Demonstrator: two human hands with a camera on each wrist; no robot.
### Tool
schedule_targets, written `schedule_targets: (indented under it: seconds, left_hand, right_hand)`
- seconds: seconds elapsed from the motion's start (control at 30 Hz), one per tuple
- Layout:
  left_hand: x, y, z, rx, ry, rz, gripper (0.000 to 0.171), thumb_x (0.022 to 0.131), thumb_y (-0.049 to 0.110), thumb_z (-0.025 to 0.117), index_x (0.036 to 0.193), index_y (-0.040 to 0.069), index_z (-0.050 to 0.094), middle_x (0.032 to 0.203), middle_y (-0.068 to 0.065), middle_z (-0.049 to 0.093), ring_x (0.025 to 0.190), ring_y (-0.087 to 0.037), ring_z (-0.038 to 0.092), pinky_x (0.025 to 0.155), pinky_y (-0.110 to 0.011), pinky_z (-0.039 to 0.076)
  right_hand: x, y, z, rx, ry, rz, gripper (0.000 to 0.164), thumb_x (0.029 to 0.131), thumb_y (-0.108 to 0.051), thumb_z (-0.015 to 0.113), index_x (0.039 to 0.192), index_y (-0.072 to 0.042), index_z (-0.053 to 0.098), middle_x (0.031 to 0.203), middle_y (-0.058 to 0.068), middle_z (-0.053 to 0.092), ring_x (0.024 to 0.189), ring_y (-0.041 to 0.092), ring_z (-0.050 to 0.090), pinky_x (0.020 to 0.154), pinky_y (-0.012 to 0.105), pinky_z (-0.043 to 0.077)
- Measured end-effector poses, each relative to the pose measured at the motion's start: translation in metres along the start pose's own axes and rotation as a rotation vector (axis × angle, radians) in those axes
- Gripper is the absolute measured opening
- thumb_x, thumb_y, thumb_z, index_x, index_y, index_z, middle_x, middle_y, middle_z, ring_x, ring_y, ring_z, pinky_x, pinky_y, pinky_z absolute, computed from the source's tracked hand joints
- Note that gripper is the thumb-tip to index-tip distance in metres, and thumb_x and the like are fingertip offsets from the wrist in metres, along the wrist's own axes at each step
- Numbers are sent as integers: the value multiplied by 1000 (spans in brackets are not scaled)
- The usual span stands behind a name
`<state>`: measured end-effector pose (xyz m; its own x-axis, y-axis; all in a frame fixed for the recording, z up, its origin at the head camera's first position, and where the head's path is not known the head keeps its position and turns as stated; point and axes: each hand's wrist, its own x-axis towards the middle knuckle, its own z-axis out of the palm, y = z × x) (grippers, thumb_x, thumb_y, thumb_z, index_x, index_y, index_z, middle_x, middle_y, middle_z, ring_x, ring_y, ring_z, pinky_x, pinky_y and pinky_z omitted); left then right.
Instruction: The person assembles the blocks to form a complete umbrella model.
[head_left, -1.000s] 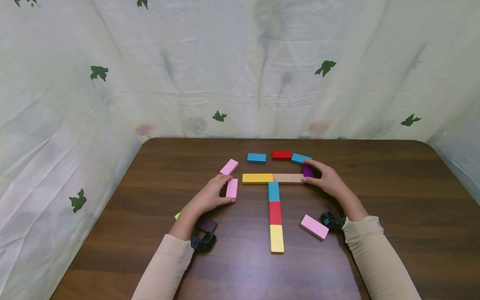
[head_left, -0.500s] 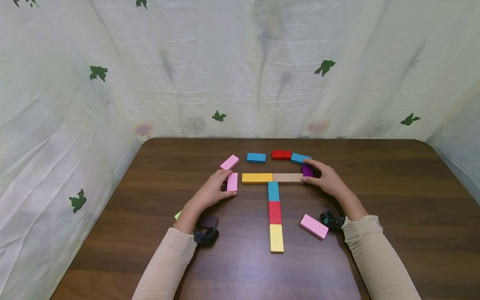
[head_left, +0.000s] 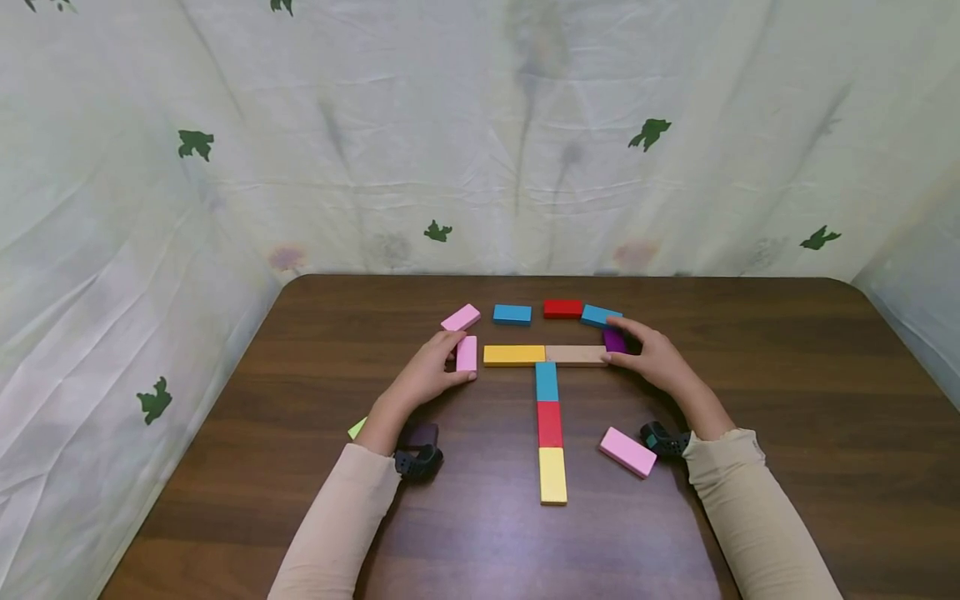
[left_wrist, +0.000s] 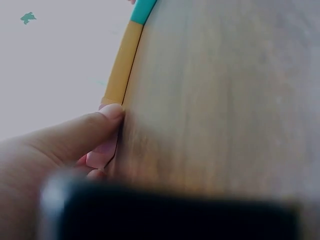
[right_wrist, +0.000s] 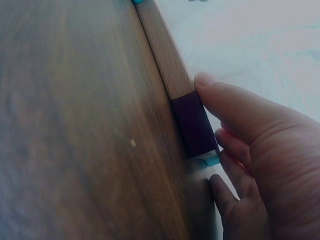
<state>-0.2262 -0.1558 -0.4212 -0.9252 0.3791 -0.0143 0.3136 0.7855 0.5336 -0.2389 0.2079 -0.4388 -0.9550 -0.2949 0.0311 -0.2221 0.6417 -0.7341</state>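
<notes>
My left hand (head_left: 420,375) holds a pink block (head_left: 467,353) lying on the table, thumb at its near end and fingers at its far end. Just beyond it a second pink block (head_left: 461,317) lies at a slant. On the other side, my right hand (head_left: 660,362) spans a purple block (head_left: 615,340), with thumb and fingers at its two ends. The purple block meets the end of a plain wood block (head_left: 576,356), and a blue block (head_left: 601,317) slants away by the fingertips. A yellow-orange block (head_left: 514,356) continues the plain one leftward.
A column of teal (head_left: 547,381), red (head_left: 550,424) and yellow (head_left: 552,476) blocks runs toward me. Blue (head_left: 512,315) and red (head_left: 563,309) blocks lie farther back. A loose pink block (head_left: 627,452) lies near my right wrist; lime (head_left: 356,428) and dark purple (head_left: 422,435) ones lie under my left forearm.
My left hand has slid its pink block away from me, and the slanted pink block beyond has shifted farther back and turned slightly. My right hand has stayed in place.
</notes>
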Motion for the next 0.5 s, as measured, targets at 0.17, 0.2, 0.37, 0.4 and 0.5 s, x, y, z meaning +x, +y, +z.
schedule_targets:
  seconds: [0.17,0.2,0.37,0.4,0.5]
  left_hand:
    - [4,2,0,9,-4,-27,73,79,33,69,136,3,35,135,-14,39,120,-26,38,99,-39,30]
    - [5,3,0,13,-5,-31,74,78,33,69,137,3,35,135,-14,38,122,-26,36,100,-39,28]
    - [9,4,1,38,-6,-34,74,79,34,68,137,3,35,137,-13,38,123,-27,35,100,-39,28]
    - [9,4,1,43,-7,-35,74,79,34,68,137,3,35,137,-13,37,124,-27,34,100,-39,28]
    - [10,4,1,56,-8,-35,74,79,35,68,138,4,34,137,-13,37,124,-27,34,101,-39,27]
  right_hand:
    - [0,0,0,-4,3,-6,68,79,-39,67,135,-10,40,137,18,35,125,36,29,98,52,23]
    - [0,0,0,-3,4,-8,68,79,-38,67,135,-10,40,137,18,35,124,36,30,98,52,23]
    - [0,0,-1,-2,6,-10,68,79,-38,67,135,-10,40,137,18,36,124,36,30,98,52,23]
    - [0,0,-1,-3,6,-9,68,79,-38,67,135,-10,40,137,18,36,124,36,30,98,52,23]
    - [1,0,-1,-4,7,-6,69,79,-39,67,135,-11,40,137,18,35,125,36,29,98,52,23]
